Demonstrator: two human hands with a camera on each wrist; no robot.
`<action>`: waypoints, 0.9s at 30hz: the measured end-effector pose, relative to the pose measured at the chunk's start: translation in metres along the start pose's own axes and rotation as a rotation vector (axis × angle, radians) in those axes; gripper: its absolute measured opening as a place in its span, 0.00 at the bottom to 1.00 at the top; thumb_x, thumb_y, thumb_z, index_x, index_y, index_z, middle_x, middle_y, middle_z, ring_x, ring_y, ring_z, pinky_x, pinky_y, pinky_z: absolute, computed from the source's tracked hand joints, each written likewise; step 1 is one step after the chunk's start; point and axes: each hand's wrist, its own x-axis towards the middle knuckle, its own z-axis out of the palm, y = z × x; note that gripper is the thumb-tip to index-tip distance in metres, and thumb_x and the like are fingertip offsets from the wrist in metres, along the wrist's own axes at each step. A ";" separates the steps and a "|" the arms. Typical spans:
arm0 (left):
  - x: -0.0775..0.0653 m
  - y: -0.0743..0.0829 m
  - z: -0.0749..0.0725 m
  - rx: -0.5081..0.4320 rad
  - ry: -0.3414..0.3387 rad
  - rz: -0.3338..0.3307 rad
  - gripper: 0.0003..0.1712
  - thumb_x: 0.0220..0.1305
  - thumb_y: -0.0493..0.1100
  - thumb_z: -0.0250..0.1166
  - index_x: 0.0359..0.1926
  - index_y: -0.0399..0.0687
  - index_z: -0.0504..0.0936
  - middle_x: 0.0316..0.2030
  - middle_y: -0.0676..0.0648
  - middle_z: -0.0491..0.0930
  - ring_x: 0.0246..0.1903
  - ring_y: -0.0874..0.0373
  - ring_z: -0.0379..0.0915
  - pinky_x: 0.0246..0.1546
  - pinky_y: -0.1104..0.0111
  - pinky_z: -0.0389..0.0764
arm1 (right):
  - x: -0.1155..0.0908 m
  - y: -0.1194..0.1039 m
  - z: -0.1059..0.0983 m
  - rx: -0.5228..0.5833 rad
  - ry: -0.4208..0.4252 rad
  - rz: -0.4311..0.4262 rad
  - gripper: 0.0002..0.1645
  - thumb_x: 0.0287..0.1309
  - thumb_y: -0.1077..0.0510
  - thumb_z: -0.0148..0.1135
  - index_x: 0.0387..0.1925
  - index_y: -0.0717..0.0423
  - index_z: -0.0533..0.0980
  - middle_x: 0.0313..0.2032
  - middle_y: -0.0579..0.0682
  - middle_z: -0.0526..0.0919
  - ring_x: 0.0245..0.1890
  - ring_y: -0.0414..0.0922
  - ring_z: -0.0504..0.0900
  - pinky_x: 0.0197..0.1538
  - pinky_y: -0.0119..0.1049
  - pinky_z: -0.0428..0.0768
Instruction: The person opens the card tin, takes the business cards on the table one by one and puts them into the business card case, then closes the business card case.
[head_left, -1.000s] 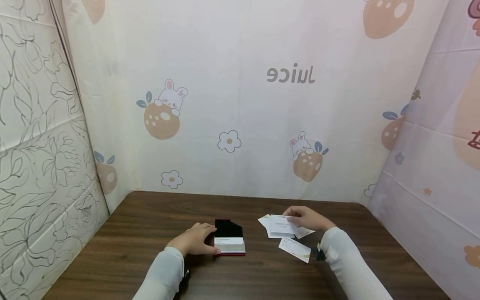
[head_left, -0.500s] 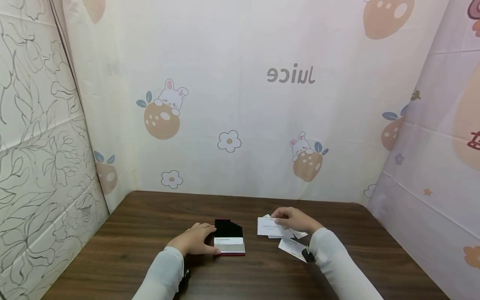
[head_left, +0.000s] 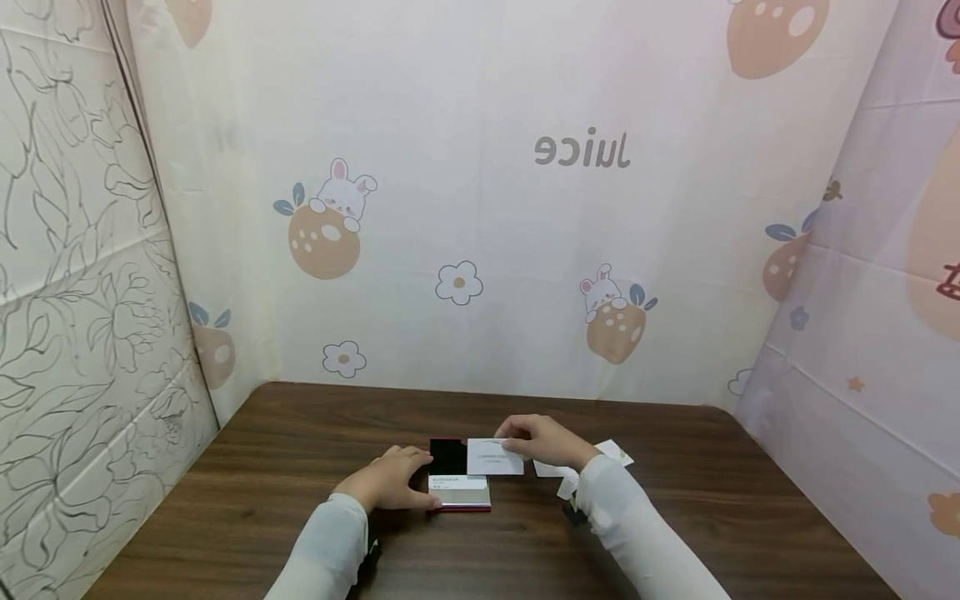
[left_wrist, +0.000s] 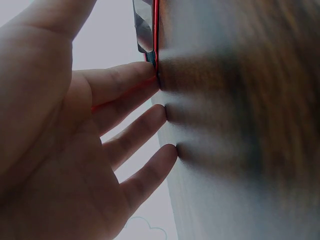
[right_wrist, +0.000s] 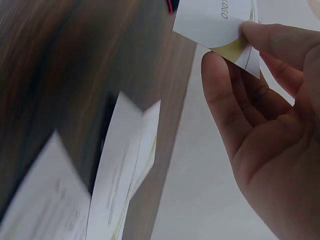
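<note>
An opened business card case (head_left: 460, 505), black inside with red edges, lies on the table with white cards in its front tray. My left hand (head_left: 387, 479) rests at its left side, thumb by the front corner and index finger at the back part. In the left wrist view those fingers (left_wrist: 145, 127) are fairly straight, tips against the table or case. My right hand (head_left: 551, 440) pinches a few white business cards (head_left: 495, 457) between thumb and fingers, over the right part of the case. Their corner shows LOGO and a gold curve in the right wrist view.
Loose business cards (head_left: 615, 452) lie on the brown wooden table (head_left: 300, 433) right of the case, partly hidden by my right forearm. A printed curtain (head_left: 480, 208) hangs behind the table, with more cloth at both sides.
My right hand has lifted cards off the loose pile and carried them left to the case. The left hand and the case have stayed in place.
</note>
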 end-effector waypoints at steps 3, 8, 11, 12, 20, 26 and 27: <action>0.001 -0.001 0.000 0.004 0.000 -0.002 0.45 0.57 0.61 0.73 0.66 0.38 0.74 0.66 0.39 0.70 0.66 0.39 0.61 0.63 0.40 0.64 | 0.008 -0.009 0.007 -0.004 -0.012 -0.012 0.07 0.71 0.55 0.60 0.47 0.46 0.81 0.40 0.40 0.83 0.37 0.41 0.78 0.40 0.39 0.80; 0.001 0.000 0.000 0.008 -0.001 -0.004 0.46 0.56 0.62 0.73 0.67 0.38 0.73 0.66 0.39 0.70 0.66 0.40 0.62 0.63 0.41 0.64 | 0.019 -0.019 0.018 -0.022 -0.015 -0.049 0.07 0.70 0.57 0.61 0.47 0.47 0.82 0.39 0.39 0.83 0.38 0.40 0.77 0.41 0.39 0.78; 0.001 0.001 0.001 0.017 -0.002 -0.001 0.47 0.54 0.62 0.74 0.67 0.37 0.73 0.65 0.39 0.70 0.65 0.40 0.62 0.63 0.42 0.65 | 0.022 -0.023 0.023 -0.039 -0.011 -0.065 0.07 0.70 0.57 0.61 0.47 0.47 0.82 0.38 0.38 0.83 0.37 0.40 0.77 0.42 0.38 0.77; 0.002 0.001 0.001 0.022 -0.002 -0.001 0.48 0.54 0.63 0.74 0.67 0.37 0.73 0.65 0.39 0.71 0.65 0.40 0.62 0.63 0.42 0.65 | 0.024 -0.024 0.025 -0.043 -0.011 -0.067 0.07 0.70 0.57 0.61 0.46 0.47 0.82 0.38 0.38 0.83 0.37 0.40 0.77 0.42 0.38 0.77; 0.003 0.001 0.001 0.039 -0.003 -0.004 0.49 0.53 0.63 0.75 0.67 0.37 0.73 0.64 0.41 0.72 0.64 0.41 0.63 0.63 0.44 0.66 | 0.029 -0.030 0.036 -0.032 -0.011 -0.062 0.08 0.69 0.57 0.62 0.47 0.47 0.82 0.38 0.38 0.83 0.37 0.40 0.77 0.43 0.36 0.77; 0.003 0.001 0.000 0.041 -0.006 -0.010 0.49 0.53 0.64 0.74 0.66 0.37 0.73 0.63 0.42 0.73 0.64 0.42 0.64 0.62 0.44 0.67 | 0.031 -0.031 0.041 -0.035 -0.013 -0.058 0.07 0.68 0.59 0.63 0.45 0.48 0.82 0.36 0.38 0.83 0.36 0.39 0.77 0.42 0.35 0.77; 0.003 0.001 0.000 0.039 -0.007 -0.011 0.49 0.53 0.64 0.74 0.67 0.37 0.73 0.63 0.42 0.73 0.64 0.42 0.64 0.62 0.44 0.67 | 0.031 -0.031 0.042 -0.039 -0.014 -0.062 0.07 0.68 0.59 0.63 0.45 0.48 0.82 0.35 0.38 0.83 0.35 0.39 0.76 0.41 0.35 0.77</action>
